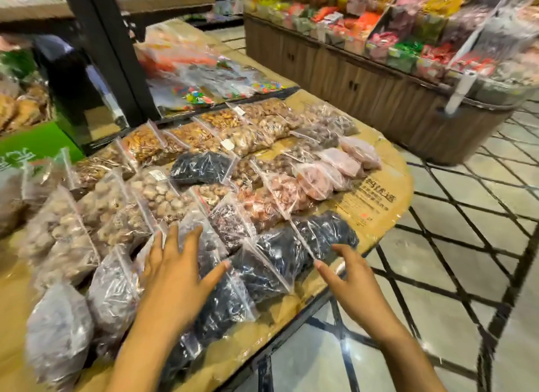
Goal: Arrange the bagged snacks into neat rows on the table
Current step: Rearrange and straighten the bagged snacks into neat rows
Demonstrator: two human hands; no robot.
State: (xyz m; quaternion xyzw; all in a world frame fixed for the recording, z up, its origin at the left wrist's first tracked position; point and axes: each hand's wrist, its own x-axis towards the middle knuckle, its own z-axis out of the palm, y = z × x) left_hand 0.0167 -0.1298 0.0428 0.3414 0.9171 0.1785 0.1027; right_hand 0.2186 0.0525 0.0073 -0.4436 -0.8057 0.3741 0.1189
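Several clear zip bags of snacks lie in slanted rows on a cardboard-covered table [379,205]. The front row holds dark dried fruit bags [323,231], with brown nut bags [163,193] and pink candy bags [315,178] behind. One dark bag [201,167] lies on top of the middle row. My left hand [178,272] hovers flat with fingers spread over the front dark bags, holding nothing. My right hand [347,272] is open at the table's front edge, its fingers close to the rightmost dark bag.
A black post [108,56] rises behind the table at left. Bags of colourful sweets [204,79] lie on a further table. A wooden display stand [379,79] full of wrapped candy stands at right across a tiled floor [466,245]. Green packaging [35,146] sits at far left.
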